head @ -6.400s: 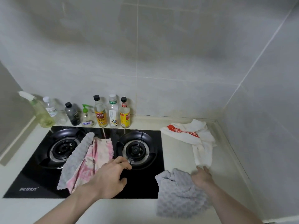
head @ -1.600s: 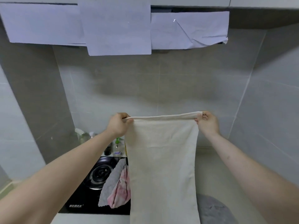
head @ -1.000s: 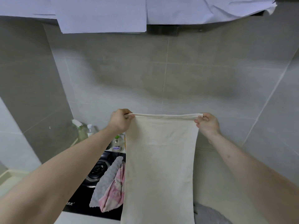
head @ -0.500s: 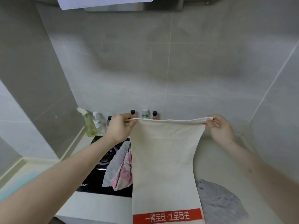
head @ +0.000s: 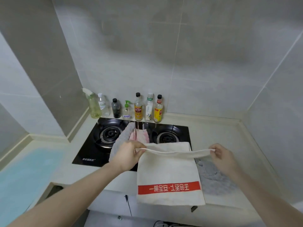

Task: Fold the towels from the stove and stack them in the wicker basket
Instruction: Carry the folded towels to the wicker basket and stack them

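Lowered since half a second ago, the cream cotton towel with the red printed band (head: 168,174) now drapes over the front right of the black glass gas stove (head: 101,145) and down past the counter edge instead of hanging free, and the camera has tipped down with it. From the head view, the left hand (head: 129,154) pinches one corner of the towel's top hem in front of the stove, and the right hand (head: 221,154) pinches the other corner to the stove's right, so the hem runs taut between them; this spread grip looks meant to keep the cloth flat and square for a first fold. It is plain, slightly creased cream cloth, its red band reading mirrored near the lower hem. A grey-and-pink bundle of towels (head: 131,136) lies between the stove's burners, and a grey nubby towel (head: 213,177) lies right of the stove. No wicker basket is in view.
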`<state>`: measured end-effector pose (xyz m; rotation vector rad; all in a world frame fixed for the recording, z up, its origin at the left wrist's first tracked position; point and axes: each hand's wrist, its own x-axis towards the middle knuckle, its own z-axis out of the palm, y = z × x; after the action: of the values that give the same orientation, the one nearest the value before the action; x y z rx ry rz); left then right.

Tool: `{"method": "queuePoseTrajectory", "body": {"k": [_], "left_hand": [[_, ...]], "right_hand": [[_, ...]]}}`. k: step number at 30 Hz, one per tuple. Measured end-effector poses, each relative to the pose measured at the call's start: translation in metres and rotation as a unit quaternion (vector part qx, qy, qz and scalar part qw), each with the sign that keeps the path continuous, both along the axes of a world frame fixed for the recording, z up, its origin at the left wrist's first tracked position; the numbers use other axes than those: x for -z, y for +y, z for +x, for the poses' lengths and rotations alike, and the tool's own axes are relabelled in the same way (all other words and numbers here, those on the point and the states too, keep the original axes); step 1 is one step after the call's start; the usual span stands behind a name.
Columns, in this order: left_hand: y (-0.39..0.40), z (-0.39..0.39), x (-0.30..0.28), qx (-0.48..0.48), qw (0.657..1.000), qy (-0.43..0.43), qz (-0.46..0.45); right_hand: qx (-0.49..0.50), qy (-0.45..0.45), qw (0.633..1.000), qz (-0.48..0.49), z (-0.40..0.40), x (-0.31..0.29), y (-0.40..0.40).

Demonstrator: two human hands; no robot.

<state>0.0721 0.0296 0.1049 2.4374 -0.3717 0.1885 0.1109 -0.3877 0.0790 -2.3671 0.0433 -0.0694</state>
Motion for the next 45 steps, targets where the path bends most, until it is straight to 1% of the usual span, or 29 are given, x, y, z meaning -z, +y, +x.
{"method": "queuePoseTrajectory", "body": {"k": [6, 9, 16, 22, 24, 27, 29, 30, 32, 34, 37, 39, 42, 45], "left_hand": [[-0.005, -0.037, 0.063, -0.001, 0.998, 0.051, 0.037], [-0.006, -0.053, 0.092, -0.015, 0.996, 0.07, 0.059], [-0.017, -0.071, 0.152, 0.005, 0.978, 0.154, 0.139], [-0.025, -0.072, 0.176, 0.014, 0.975, 0.165, 0.149], [-0.027, -0.075, 0.183, 0.016, 0.965, 0.201, 0.166], [-0.031, -0.079, 0.189, 0.03, 0.936, 0.286, 0.202], [-0.03, -0.077, 0.193, 0.043, 0.924, 0.32, 0.204], [-0.028, -0.074, 0.193, 0.047, 0.923, 0.321, 0.207], [-0.025, -0.06, 0.187, 0.031, 0.921, 0.325, 0.211], [-0.024, -0.037, 0.175, -0.003, 0.932, 0.31, 0.186], [-0.024, 0.007, 0.151, -0.05, 0.951, 0.264, 0.154], [-0.023, 0.036, 0.138, -0.082, 0.955, 0.255, 0.128], [-0.022, 0.075, 0.128, -0.114, 0.948, 0.28, 0.098], [-0.021, 0.104, 0.128, -0.122, 0.939, 0.305, 0.103]], "right_hand": [[0.001, 0.069, 0.995, -0.067, -0.054, 0.041, 0.007], [-0.014, 0.111, 0.99, -0.088, -0.077, 0.064, 0.008], [-0.029, 0.121, 0.985, -0.122, -0.096, 0.114, 0.0], [-0.046, 0.135, 0.975, -0.172, -0.091, 0.145, -0.003], [-0.044, 0.151, 0.971, -0.179, -0.093, 0.155, -0.005], [-0.062, 0.185, 0.961, -0.194, -0.096, 0.161, -0.006], [-0.072, 0.21, 0.954, -0.201, -0.096, 0.165, -0.008], [-0.073, 0.218, 0.952, -0.203, -0.094, 0.167, -0.008], [-0.074, 0.22, 0.951, -0.203, -0.087, 0.166, -0.005], [-0.07, 0.218, 0.955, -0.19, -0.071, 0.157, 0.001], [-0.042, 0.186, 0.973, -0.127, -0.031, 0.141, 0.01], [-0.022, 0.16, 0.983, -0.088, 0.003, 0.131, 0.016], [0.003, 0.163, 0.985, -0.051, 0.061, 0.12, 0.026], [-0.018, 0.168, 0.985, -0.043, 0.109, 0.115, 0.036]]}}
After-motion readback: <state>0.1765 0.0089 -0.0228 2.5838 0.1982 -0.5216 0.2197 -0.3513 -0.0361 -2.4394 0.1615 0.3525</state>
